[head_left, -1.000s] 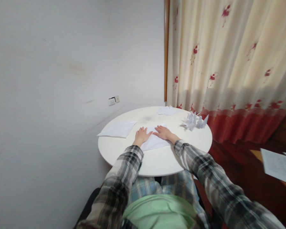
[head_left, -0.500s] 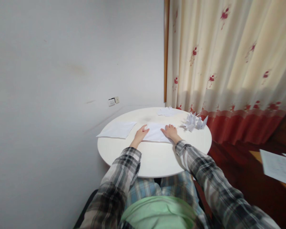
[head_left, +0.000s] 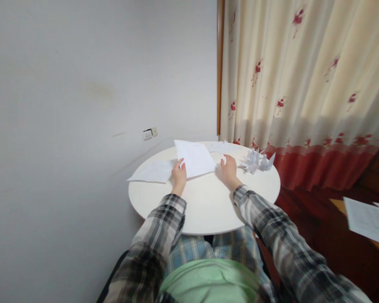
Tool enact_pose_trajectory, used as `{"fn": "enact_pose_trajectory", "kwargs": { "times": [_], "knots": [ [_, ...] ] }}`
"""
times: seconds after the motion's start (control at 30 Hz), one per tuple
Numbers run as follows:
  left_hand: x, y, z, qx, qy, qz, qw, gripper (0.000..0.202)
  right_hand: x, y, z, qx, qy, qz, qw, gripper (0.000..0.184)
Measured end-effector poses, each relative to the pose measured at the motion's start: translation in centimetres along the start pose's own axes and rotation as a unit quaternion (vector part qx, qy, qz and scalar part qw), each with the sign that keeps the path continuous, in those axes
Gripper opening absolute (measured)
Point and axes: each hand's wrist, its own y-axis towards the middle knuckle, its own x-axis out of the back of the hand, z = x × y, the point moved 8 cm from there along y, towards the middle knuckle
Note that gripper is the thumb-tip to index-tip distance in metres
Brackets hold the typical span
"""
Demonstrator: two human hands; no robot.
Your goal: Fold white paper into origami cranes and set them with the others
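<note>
My left hand is closed on the left edge of a white sheet of paper, which is tilted up off the round white table. To the right of the sheet, my right hand is open, its thumb and fingers apart and nothing between them. A gap separates it from the paper's right corner. Another white paper lies flat on the table at the left, partly behind my left hand.
Folded white paper pieces stand in a cluster at the table's right. More paper lies at the far edge. A wall with a socket borders the left, a curtain the back right. Printed sheets rest on a wooden surface at right.
The sheet that lay flat under both hands is now raised and turned, held at its left by my left hand. My right hand has let go of it and its fingers have lifted.
</note>
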Motion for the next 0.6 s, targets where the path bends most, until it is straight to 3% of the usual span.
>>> {"fn": "enact_pose_trajectory", "kwargs": {
  "times": [0.1,0.2,0.37,0.6],
  "knots": [
    [3.5,0.1,0.1,0.031,-0.025,-0.159,0.987,0.047,0.6,0.2,-0.3,0.017,0.019,-0.056,0.998,0.043],
    [5.2,-0.1,1.0,0.088,-0.037,-0.219,0.971,0.054,0.9,0.2,-0.5,0.023,0.02,-0.084,0.996,0.046],
    [6.0,-0.7,2.0,0.16,-0.05,-0.25,0.954,0.061,4.1,0.4,-0.2,0.034,0.019,-0.172,0.984,0.048],
    [5.3,-0.5,2.5,0.187,-0.016,-0.199,0.962,0.064,8.7,0.6,-3.7,-0.121,-0.032,-0.221,0.967,0.058]
  ]
}}
